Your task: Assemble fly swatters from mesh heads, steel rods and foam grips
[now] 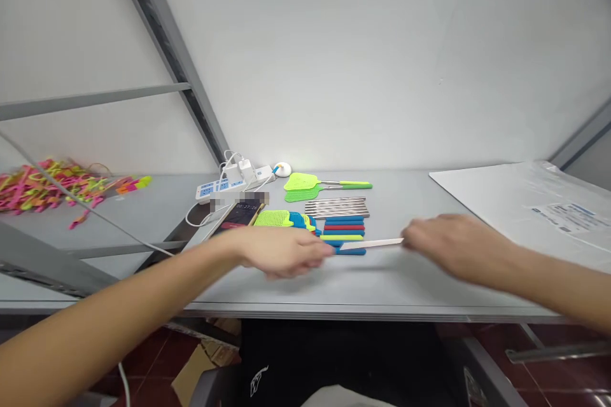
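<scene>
My right hand (436, 243) is closed on one end of a thin pale strip (375, 243), which points left above the table. Motion blurs my left hand (286, 251); its fingertips reach the left end of a blue handle (352, 252), and whether they grip anything is not clear. Behind that hand lie fly swatter heads (272, 219) in yellow-green and blue. Several blue, red and yellow-green handles (344, 227) are lined up to their right. Metal rods (337, 207) form a row behind the handles. Farther back lie two fly swatters with handles, one yellow-green (301, 182), one green (303, 194).
A phone (245, 208) showing a timer and a power strip (222, 189) with cables are at the left. Past the metal frame (184, 57) lies a heap of colourful pieces (52, 187). A white sheet in clear plastic (515, 197) covers the table's right side.
</scene>
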